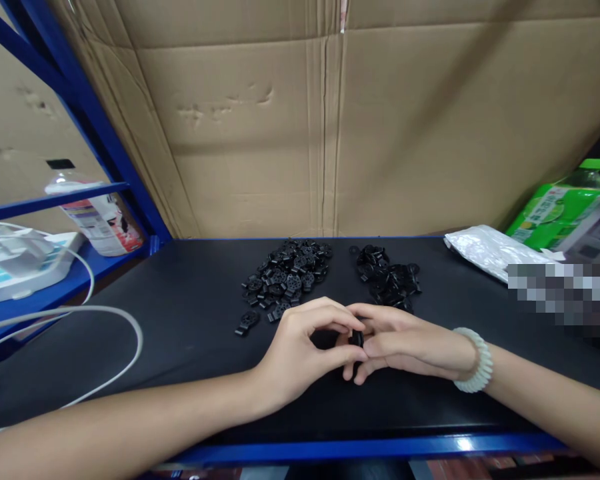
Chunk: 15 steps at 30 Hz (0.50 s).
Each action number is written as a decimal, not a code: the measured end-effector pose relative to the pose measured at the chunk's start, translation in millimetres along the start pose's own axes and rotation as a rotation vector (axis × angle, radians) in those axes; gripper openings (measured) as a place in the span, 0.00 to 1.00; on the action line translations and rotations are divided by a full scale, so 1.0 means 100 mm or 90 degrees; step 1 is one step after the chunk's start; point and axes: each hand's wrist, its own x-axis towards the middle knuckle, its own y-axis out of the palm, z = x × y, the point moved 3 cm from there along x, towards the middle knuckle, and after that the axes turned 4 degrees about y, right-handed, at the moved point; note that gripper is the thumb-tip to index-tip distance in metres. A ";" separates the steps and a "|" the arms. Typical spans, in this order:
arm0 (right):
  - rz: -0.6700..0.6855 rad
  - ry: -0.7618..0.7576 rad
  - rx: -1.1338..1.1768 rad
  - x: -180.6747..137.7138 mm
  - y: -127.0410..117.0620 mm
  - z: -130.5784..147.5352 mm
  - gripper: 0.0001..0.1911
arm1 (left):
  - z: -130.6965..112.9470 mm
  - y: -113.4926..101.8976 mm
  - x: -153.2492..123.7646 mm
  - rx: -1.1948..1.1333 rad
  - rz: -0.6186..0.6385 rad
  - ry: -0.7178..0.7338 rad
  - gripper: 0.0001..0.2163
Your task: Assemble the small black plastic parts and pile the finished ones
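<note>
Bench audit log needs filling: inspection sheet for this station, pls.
Surface: black mat with a blue front edge.
Job's things: left pile and right pile of small black parts; one stray part lies apart from the left pile; one small black part at the fingertips.
Clutter: silver bag and green pack at the right; a blurred patch hides what lies beside them.
Hands: left hand and right hand meet, both pinching the small black part; white bracelet on the right wrist.
Cables: white cable loops onto the mat from the left.
Surroundings: cardboard wall behind; blue rack at the left, holding a bottle and a white device.
</note>
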 end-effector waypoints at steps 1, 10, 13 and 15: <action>-0.004 -0.002 -0.002 0.00 0.00 0.00 0.13 | 0.01 0.00 0.01 0.008 0.004 0.001 0.08; -0.023 -0.024 -0.023 0.04 -0.02 -0.01 0.15 | 0.00 0.00 0.04 0.081 0.023 0.024 0.07; -0.016 -0.028 -0.029 0.04 -0.03 0.00 0.16 | 0.00 0.00 0.06 0.097 0.024 0.041 0.08; -0.012 -0.033 -0.028 0.05 -0.03 0.00 0.17 | 0.00 0.01 0.07 0.106 0.023 0.050 0.08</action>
